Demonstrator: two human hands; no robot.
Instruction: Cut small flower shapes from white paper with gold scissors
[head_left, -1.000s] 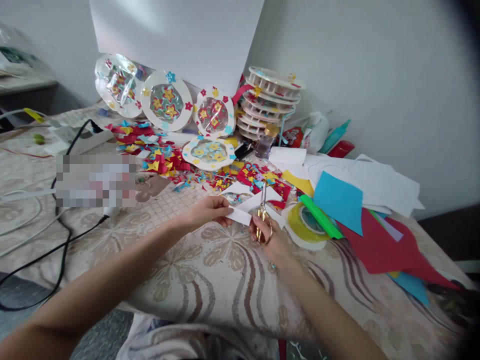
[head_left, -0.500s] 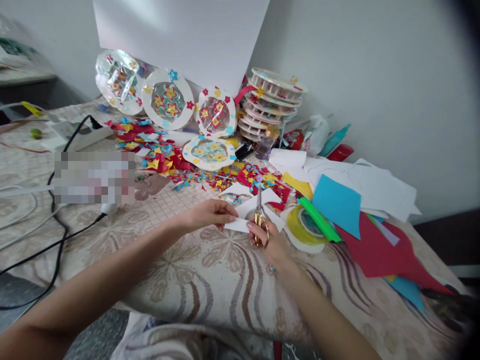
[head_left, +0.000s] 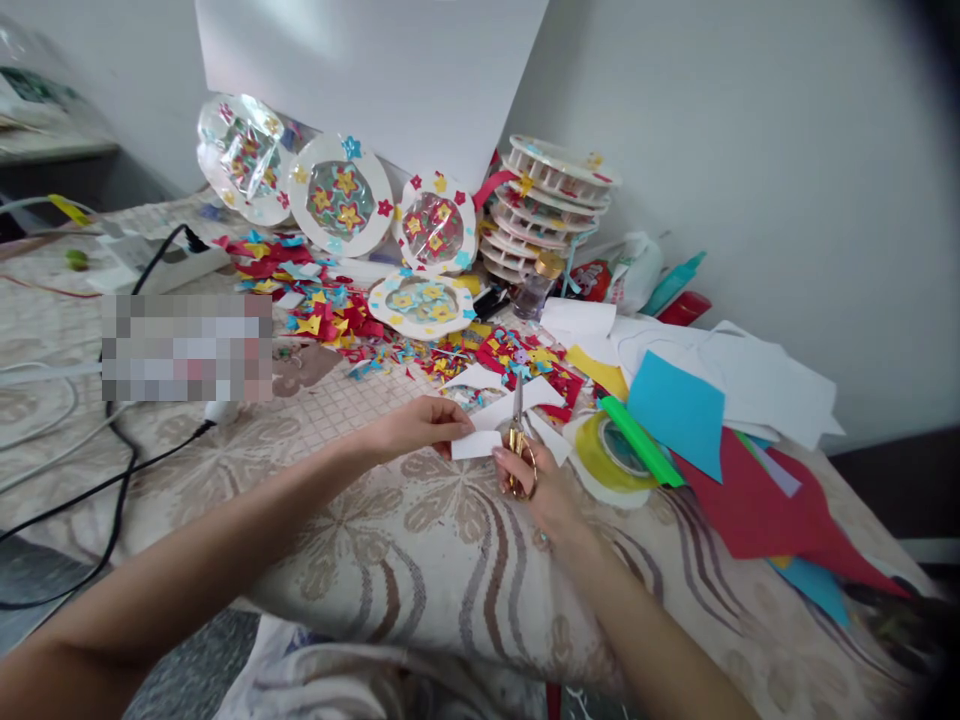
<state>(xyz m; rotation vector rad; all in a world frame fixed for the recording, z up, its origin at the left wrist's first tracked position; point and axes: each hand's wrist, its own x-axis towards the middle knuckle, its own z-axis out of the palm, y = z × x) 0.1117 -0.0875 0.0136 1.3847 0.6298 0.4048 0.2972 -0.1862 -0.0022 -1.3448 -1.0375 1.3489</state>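
Observation:
My left hand pinches the left end of a small white paper strip between thumb and fingers. In my right hand is a pair of gold-handled scissors, its blades pointing away from me and looking closed. The right thumb lies at the strip's other end; whether it grips the paper I cannot tell. Beyond the hands lie white paper offcuts on the patterned tablecloth. Red, yellow and blue scraps are heaped just behind them.
Decorated round paper frames lean at the back, beside a stack of white rings. Right of my hands are a yellow tape roll, a green strip and coloured sheets. Black cables run along the left.
The view has shifted slightly. Both hands keep nearly the same place, with the white strip and the scissors still in them.

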